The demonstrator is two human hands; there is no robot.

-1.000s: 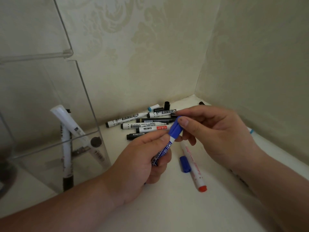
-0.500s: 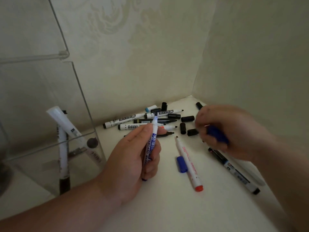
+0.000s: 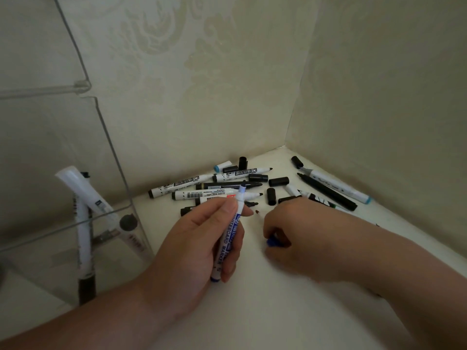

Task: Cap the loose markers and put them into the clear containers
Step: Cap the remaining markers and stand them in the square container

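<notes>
Left hand has the blue marker wrapped tight, thumb and curled fingers round the barrel; its long axis runs close to upright, bare blue tip at the top and leaning a touch to the right, tail poking out below the fingers; now the piece that matters, the blue cap, sits down on the table surface to the right of that barrel and well below the tip; the right hand is right over it, knuckles up, fingers curled in and pinching it, only a sliver of blue showing; so the right hand is the nearer one, and by my read the cap has to rise and swing left to meet the tip along the marker's line; which way its open end faces I cannot tell; behind both hands the loose markers and black caps lie heaped in the corner; the clear container waits on the left, near the left hand, a few markers standing inside.
</notes>
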